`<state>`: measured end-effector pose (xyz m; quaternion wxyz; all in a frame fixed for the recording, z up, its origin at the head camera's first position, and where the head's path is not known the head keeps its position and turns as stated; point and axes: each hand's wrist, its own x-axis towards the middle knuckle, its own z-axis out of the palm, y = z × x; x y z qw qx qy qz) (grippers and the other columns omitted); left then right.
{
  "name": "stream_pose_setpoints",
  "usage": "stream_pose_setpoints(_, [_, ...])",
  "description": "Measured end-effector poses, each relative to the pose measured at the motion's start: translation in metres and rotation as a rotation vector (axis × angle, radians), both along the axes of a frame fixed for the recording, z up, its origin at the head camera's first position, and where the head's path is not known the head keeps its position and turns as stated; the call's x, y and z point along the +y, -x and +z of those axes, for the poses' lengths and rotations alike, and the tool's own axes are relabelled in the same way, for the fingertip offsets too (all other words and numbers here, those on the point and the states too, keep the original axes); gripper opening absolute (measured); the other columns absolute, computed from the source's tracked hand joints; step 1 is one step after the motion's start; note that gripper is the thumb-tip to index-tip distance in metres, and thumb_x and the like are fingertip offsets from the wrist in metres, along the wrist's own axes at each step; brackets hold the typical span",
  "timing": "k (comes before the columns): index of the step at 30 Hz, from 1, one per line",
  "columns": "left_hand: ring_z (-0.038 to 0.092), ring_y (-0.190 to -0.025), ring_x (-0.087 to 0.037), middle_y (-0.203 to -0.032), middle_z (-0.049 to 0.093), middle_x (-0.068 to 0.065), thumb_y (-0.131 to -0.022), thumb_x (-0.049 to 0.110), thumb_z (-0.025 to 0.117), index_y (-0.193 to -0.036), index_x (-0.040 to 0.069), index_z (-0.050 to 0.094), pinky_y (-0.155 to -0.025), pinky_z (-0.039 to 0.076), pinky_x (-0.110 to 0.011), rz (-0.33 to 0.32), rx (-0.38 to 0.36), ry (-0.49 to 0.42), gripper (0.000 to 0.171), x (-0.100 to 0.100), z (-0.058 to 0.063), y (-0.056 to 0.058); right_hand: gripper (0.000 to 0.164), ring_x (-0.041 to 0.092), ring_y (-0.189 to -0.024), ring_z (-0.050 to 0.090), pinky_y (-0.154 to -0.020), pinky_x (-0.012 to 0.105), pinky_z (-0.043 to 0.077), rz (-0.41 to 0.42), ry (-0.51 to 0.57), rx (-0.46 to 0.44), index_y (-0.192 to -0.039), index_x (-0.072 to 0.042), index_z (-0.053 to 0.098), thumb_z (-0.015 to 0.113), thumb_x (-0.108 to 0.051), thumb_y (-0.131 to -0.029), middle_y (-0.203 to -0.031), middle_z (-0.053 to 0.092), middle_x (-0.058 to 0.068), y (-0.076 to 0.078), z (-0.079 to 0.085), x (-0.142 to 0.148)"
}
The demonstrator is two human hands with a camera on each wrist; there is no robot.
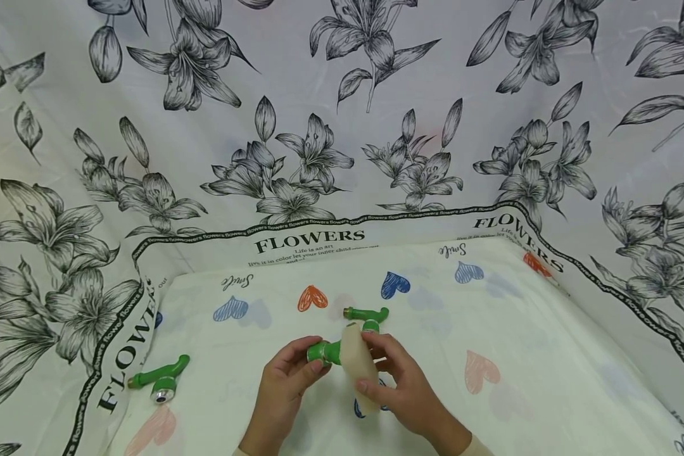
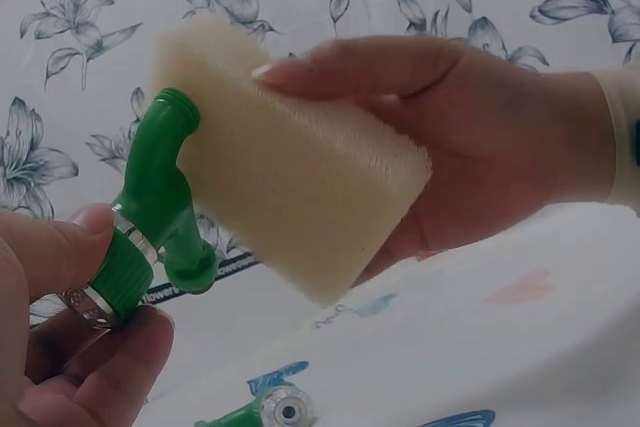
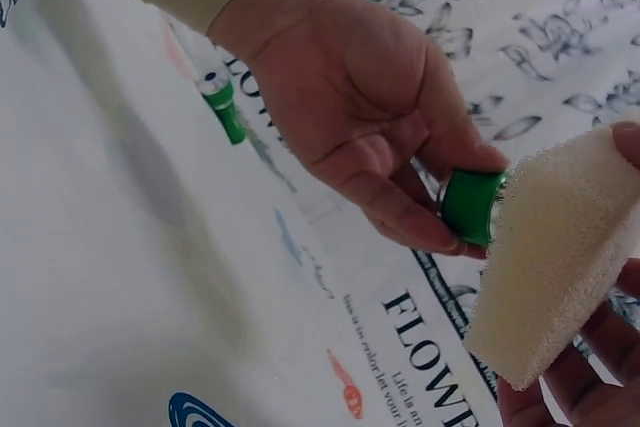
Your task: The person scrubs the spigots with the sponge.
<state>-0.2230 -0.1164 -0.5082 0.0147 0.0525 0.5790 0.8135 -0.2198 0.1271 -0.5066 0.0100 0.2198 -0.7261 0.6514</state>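
My left hand (image 1: 285, 383) pinches a green tap (image 2: 158, 182) by its ribbed handle, near the silvery metal end, with thumb and fingers. A cream-coloured sponge block (image 1: 356, 364) is gripped in my right hand (image 1: 407, 387), thumb on one broad side and fingers on the other. The sponge is close up against the body of the held tap; whether they touch is hard to tell. In the right wrist view the sponge (image 3: 550, 257) hides most of that tap, and only its green handle (image 3: 470, 209) shows.
A second green tap (image 1: 370, 313) lies just beyond the hands, partly behind the sponge. Another green tap (image 1: 162, 378) lies at the left of the heart-printed cloth (image 1: 433, 335). A flower-printed sheet (image 1: 410, 82) hangs behind and at the sides.
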Motion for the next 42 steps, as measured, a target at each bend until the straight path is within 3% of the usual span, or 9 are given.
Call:
stream_pose_setpoints(4, [0.072,-0.115,-0.030,-0.131,0.067,-0.023,-0.099,-0.007,0.075,-0.140,-0.016,0.058,-0.098,0.060,-0.047,0.017,-0.015,-0.004,0.045,0.000,0.000,0.000,0.062,0.030,-0.123,0.060,-0.099,0.038,0.059,0.032,0.002,0.065,-0.157,-0.023,0.054,0.079,-0.014,-0.101,-0.146,0.059,0.003,-0.002,0.001,-0.001])
stream_pose_setpoints(13, [0.073,-0.113,-0.032,-0.129,0.067,-0.024,-0.097,-0.009,0.076,-0.137,-0.014,0.061,-0.097,0.061,-0.048,0.030,-0.029,-0.012,0.042,0.003,0.002,-0.001,0.064,0.027,-0.119,0.061,-0.093,0.040,0.060,-0.029,-0.045,0.163,-0.156,-0.024,0.055,0.083,-0.015,-0.099,-0.139,0.061,0.001,0.001,0.000,0.000])
stream_pose_setpoints(18, [0.073,-0.112,-0.031,-0.128,0.068,-0.023,-0.097,-0.007,0.078,-0.137,-0.013,0.061,-0.098,0.061,-0.047,0.021,-0.040,-0.001,0.043,0.004,0.002,-0.003,0.066,0.025,-0.120,0.061,-0.095,0.039,0.060,-0.096,-0.093,0.113,-0.157,-0.028,0.054,0.084,-0.023,-0.099,-0.138,0.061,-0.004,0.004,-0.001,0.001])
stream_pose_setpoints(31, [0.071,-0.116,-0.033,-0.131,0.067,-0.023,-0.094,0.000,0.084,-0.134,-0.005,0.067,-0.100,0.060,-0.049,-0.017,-0.054,0.044,0.044,0.005,0.004,-0.006,0.067,0.021,-0.119,0.060,-0.096,0.044,0.058,-0.273,-0.192,0.059,-0.157,-0.018,0.055,0.085,-0.031,-0.099,-0.139,0.059,-0.002,0.013,-0.005,0.006])
stream_pose_setpoints(42, [0.072,-0.114,-0.031,-0.131,0.068,-0.023,-0.095,-0.004,0.081,-0.135,-0.009,0.065,-0.098,0.061,-0.047,-0.001,-0.027,0.028,0.043,0.006,0.008,-0.005,0.066,0.027,-0.123,0.059,-0.100,0.042,0.057,-0.201,-0.102,-0.020,-0.158,-0.024,0.055,0.084,-0.029,-0.099,-0.140,0.059,-0.004,0.009,-0.004,0.003])
